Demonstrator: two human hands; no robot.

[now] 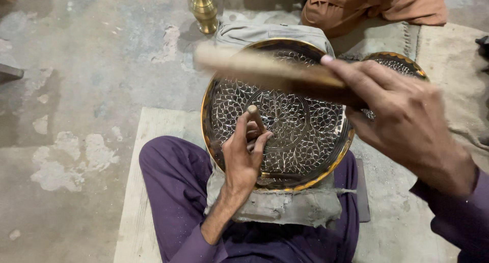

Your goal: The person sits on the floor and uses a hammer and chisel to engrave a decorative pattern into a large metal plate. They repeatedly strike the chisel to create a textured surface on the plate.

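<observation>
We're on a patchy concrete floor (pixel 76 89), engraved brass tray (pixel 305 140) on a grey cushion (pixel 285 207). Left hand (pixel 244 156) grips a chisel (pixel 254 117); right hand (pixel 402 115) clenches a blurred wooden mallet (pixel 265 69).

Our left hand (pixel 243 153) curls in a pinching grip, wrist bent upward, while our right hand (pixel 402 120) is raised higher, fingers closed, index finger extended.

Brass plate (pixel 285 125): gold rim, black-silver floral engraving. Trousers (pixel 173 186) purple. Cloth (pixel 285 207) grey. Vase (pixel 204 8) gold.
</observation>
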